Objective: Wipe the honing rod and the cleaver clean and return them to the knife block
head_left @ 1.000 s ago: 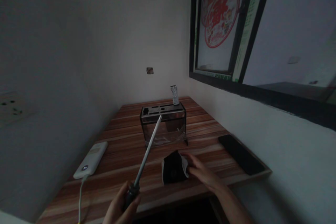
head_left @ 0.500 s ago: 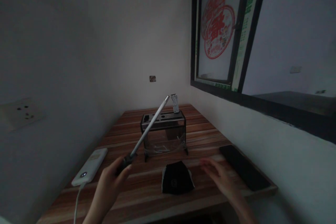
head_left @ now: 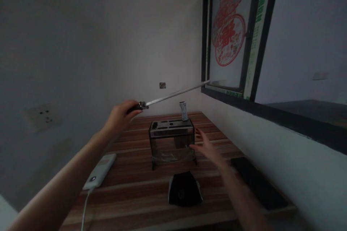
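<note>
My left hand (head_left: 119, 116) is raised above the wooden table (head_left: 130, 187) and closed around the dark handle of a long metal sharpening rod (head_left: 176, 94), which points right toward the window frame. My right hand (head_left: 206, 146) is open, fingers spread, just beside the right end of a clear knife holder (head_left: 171, 140) with a slotted dark top. One metal handle (head_left: 183, 110) sticks up from the holder's far right corner. A black cloth-like item (head_left: 184, 193) lies on the table in front of the holder.
A white power bank (head_left: 100, 170) with a cable lies at the left. A flat black slab (head_left: 257, 182) rests along the right edge by the wall. A window with a red paper decoration (head_left: 230, 32) fills the upper right. A wall socket (head_left: 40, 115) sits on the left wall.
My left hand lifted the rod from low near the table edge to above the holder, swinging its tip to the right. My right hand left the black item and moved up beside the holder.
</note>
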`<action>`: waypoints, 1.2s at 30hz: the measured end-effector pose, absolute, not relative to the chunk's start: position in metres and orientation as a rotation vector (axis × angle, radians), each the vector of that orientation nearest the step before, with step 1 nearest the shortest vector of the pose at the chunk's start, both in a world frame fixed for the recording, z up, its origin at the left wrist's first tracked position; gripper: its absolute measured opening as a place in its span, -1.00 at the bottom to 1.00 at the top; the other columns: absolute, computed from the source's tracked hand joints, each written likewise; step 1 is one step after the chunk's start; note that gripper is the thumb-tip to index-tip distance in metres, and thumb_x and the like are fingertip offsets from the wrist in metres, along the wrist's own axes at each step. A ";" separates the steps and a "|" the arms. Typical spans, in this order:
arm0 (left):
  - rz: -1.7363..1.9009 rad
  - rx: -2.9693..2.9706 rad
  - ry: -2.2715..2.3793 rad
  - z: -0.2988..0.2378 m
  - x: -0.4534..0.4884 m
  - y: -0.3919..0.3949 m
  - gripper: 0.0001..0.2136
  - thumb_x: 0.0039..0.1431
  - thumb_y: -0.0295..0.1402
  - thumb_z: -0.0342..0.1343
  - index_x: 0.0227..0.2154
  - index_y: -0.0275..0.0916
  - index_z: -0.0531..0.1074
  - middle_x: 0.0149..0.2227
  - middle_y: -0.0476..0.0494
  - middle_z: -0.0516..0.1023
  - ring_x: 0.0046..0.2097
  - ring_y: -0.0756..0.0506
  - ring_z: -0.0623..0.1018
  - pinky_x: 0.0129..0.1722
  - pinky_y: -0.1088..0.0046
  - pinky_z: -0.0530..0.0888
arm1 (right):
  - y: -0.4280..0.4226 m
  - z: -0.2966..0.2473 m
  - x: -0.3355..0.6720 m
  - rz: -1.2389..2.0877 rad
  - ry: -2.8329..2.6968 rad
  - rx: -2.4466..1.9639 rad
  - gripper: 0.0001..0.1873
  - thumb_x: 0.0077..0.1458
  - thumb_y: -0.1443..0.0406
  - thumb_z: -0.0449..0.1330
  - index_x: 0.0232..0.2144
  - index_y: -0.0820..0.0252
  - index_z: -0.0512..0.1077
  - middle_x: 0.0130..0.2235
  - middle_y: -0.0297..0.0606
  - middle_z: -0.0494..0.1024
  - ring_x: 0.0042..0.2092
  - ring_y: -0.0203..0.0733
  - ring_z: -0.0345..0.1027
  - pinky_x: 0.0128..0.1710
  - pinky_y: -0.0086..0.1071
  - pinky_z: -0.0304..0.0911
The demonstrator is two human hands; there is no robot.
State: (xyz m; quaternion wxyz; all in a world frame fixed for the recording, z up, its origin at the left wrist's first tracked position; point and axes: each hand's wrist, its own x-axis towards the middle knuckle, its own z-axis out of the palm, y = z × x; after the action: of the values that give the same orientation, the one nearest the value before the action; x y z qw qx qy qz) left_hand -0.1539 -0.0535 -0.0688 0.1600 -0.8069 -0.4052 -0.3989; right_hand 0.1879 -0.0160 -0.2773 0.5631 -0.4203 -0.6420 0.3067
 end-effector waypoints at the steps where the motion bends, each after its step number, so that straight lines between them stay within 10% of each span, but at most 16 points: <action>1: -1.028 -2.316 -1.084 -0.054 -0.156 -0.049 -0.68 0.17 -0.07 -0.02 -0.34 -0.21 0.46 -0.35 -0.13 0.55 -0.32 -0.11 0.48 -0.28 0.41 0.34 | -0.009 -0.278 0.189 0.770 -1.521 -0.977 0.01 -0.30 0.09 0.43 0.20 0.08 0.13 0.23 -0.02 0.22 0.20 0.08 0.17 0.12 0.00 0.19; 17: -0.024 -2.374 -0.977 0.112 -0.151 -0.024 -0.57 0.15 -0.02 0.08 -0.46 -0.35 0.51 -0.61 0.16 0.47 -0.44 0.11 0.31 0.08 0.41 0.00 | 0.010 -0.307 0.185 1.034 -1.465 -0.777 -0.12 -0.25 0.17 0.43 0.15 -0.04 0.21 0.24 -0.22 0.25 0.24 -0.04 0.13 0.15 -0.11 0.18; 27: 0.221 -2.325 -0.887 0.136 -0.080 -0.029 -0.49 0.36 -0.17 -0.21 -0.48 -0.46 0.45 -0.66 0.17 0.30 -0.34 0.12 0.41 0.03 0.47 0.13 | 0.005 -0.305 0.185 1.040 -1.496 -0.743 -0.17 -0.25 0.22 0.43 0.11 0.00 0.27 0.19 -0.18 0.34 0.21 -0.03 0.19 0.22 -0.04 0.07; 36: 0.291 -2.295 -0.689 0.133 -0.054 0.000 -0.59 0.27 -0.09 -0.03 -0.54 -0.28 0.43 -0.57 0.00 0.41 -0.21 -0.06 0.45 0.01 0.39 0.17 | 0.005 -0.306 0.186 1.051 -1.487 -0.719 -0.17 -0.26 0.22 0.44 0.11 0.05 0.27 0.17 -0.16 0.38 0.18 -0.07 0.25 0.24 -0.08 0.04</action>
State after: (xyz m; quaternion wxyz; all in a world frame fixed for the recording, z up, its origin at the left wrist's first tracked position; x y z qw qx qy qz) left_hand -0.0537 0.0000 0.1326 0.3559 -0.8885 -0.2669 0.1125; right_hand 0.1864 0.0054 -0.3060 0.5580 -0.3047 -0.6303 0.4456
